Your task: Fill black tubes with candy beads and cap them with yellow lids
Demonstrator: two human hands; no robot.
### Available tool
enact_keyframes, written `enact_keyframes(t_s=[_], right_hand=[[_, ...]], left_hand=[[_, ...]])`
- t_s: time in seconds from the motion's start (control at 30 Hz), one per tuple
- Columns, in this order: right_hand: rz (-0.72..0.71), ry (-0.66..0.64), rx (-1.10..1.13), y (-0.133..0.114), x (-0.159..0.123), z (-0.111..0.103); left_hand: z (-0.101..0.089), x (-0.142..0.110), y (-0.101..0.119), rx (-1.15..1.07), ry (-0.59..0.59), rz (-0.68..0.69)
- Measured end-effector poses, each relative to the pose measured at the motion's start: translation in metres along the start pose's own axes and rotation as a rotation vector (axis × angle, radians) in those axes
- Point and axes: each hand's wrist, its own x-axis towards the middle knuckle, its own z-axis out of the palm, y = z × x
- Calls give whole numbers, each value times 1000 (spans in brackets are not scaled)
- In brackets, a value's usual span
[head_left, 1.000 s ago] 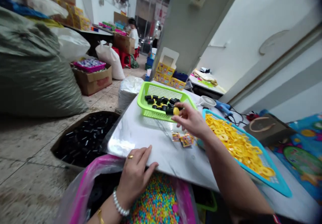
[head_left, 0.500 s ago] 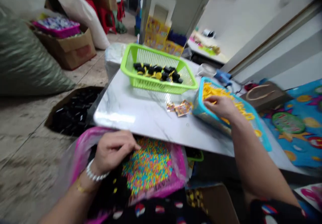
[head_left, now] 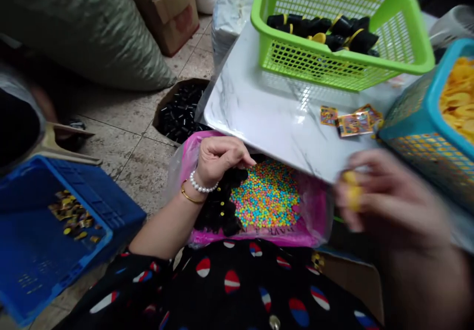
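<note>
My left hand (head_left: 222,158) is closed, fingers curled and pointing down, above the pink basin (head_left: 321,219) at the table's edge. Whatever it may hold is hidden under the fingers. Small multicoloured candy balls (head_left: 266,191) fill the basin's right side, and black pieces (head_left: 218,206) lie on its left. Blurred by motion, my right hand (head_left: 392,201) pinches a yellow plastic piece (head_left: 352,190) right of the basin. Yellow plastic pieces (head_left: 459,100) fill the blue basket (head_left: 418,107) at the far right. A green basket (head_left: 314,61) holds black containers with yellow parts (head_left: 335,31).
Small printed packets (head_left: 353,124) lie on the white table (head_left: 252,98). A box of black tubes (head_left: 181,112) stands on the floor left of the table. Further left are a blue crate (head_left: 33,251) with small pieces and a large green sack (head_left: 92,28).
My right hand went from the green basket to the blue basket, then came back toward me with a yellow piece. My left hand left the table edge and curled over the pink basin. The view tilted down.
</note>
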Motion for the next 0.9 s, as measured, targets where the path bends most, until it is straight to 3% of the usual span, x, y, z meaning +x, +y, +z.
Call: enact_keyframes(t_s=[0.07,0.13,0.23,0.3,0.4,0.53,0.67,0.77,0.9], right_hand=[[15,-228,191,12,17,35],[45,-332,74,24,40,66],[-50,-199,-546,37,73,100],[-139,-125,-933,42,84,112],[-120,-154,-1194,45,82,112],[-35,-259,-1217,50,57,83],[-398,-211,-1283,55,44,57],[-654,-337,-1506,57,55,55],[-741,-505,-1612,59,74,64]], left_hand=[[2,3,1,12,28,10],[4,4,1,22,33,17],[7,4,2,39,18,23],[8,3,3,62,5,39],[9,2,5,106,-34,76],[8,1,2,132,-61,71],[8,3,-3,112,-62,73],[12,6,-2,97,-59,96],[16,6,-1,105,-100,108]])
